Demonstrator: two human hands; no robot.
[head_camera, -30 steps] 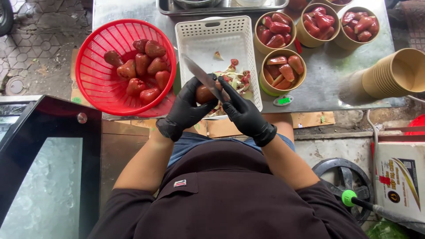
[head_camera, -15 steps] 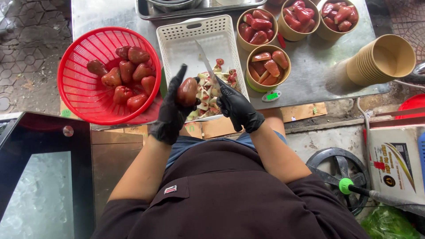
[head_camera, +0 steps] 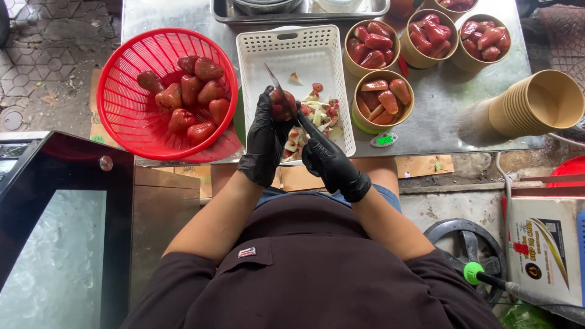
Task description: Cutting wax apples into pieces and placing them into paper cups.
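Steel worktop (head_camera: 445, 116): white basket (head_camera: 292, 61) at centre. Left hand (head_camera: 265, 140) grip closed on red rose apple (head_camera: 283, 106); right hand (head_camera: 329, 161) grip closed on knife (head_camera: 275, 80), blade w/ fruit.

Black glossy rubber glove on the left hand (head_camera: 263, 141), black on the right hand (head_camera: 329, 163) too. Dark red, bell-shaped fruit (head_camera: 282, 107) gleamed between them; at nine o'clock the bright red, slotted plastic basket (head_camera: 122, 116), at twelve the white perforated plastic tray (head_camera: 286, 49).
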